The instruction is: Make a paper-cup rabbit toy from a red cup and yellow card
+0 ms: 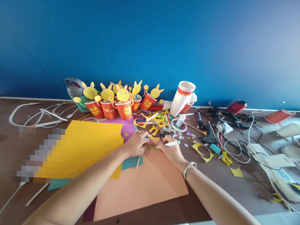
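My left hand (pixel 136 143) rests with curled fingers on small round yellow-green paper pieces (pixel 152 147) at the far edge of an orange paper sheet (pixel 146 186). A thin white straw (pixel 138 161) pokes out under it. My right hand (pixel 170 147) grips a white pen with a teal tip (pixel 170 144), its point down on the small pieces. A silver bracelet (pixel 189 169) circles the right wrist.
A yellow sheet (pixel 82 149) lies to the left, purple paper (pixel 127 126) behind. Red paper cups with yellow bunny faces (pixel 115 104) line the back, beside stacked cups (pixel 182 97). Scissors (pixel 165 134), a tape roll (pixel 178 125), a glue gun (pixel 209 135), cables and a power strip (pixel 275 169) crowd the right.
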`<state>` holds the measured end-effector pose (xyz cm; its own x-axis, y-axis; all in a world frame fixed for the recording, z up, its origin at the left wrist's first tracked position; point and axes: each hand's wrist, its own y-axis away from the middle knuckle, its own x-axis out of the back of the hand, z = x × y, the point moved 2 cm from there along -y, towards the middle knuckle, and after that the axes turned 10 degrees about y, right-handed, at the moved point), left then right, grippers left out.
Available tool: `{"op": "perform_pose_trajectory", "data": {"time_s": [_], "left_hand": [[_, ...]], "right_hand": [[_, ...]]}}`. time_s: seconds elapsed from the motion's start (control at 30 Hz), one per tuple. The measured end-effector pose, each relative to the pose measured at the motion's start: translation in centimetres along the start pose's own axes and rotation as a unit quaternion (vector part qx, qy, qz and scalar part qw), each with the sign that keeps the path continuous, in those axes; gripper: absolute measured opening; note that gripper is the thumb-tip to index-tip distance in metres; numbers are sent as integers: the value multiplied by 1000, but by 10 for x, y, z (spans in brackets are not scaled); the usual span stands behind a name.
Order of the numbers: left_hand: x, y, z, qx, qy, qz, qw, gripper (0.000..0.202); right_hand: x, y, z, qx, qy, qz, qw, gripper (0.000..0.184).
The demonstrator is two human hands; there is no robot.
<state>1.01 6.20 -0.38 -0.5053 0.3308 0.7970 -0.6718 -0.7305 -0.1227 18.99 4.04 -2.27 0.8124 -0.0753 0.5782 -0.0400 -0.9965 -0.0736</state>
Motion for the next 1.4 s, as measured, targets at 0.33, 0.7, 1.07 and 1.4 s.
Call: {"op": "perform_pose_trajectory", "data": {"time_s": [0.33,0.7,1.07,1.4], "left_hand": [[-2,0,-1,-4,1,2,1000,41],[0,0,-1,-3,-4,0,1000,40],[-1,0,-2,-5,-8,-1,1000,39],[-1,0,-1,-1,-6,-2,1000,40]], "right_hand": [[0,0,3,26,-4,4,1000,27],[-1,0,2,7,10,5,1000,26],[0,0,2,2,-15,6,1000,28],[-1,0,1,5,-10,3,1000,28]]}}
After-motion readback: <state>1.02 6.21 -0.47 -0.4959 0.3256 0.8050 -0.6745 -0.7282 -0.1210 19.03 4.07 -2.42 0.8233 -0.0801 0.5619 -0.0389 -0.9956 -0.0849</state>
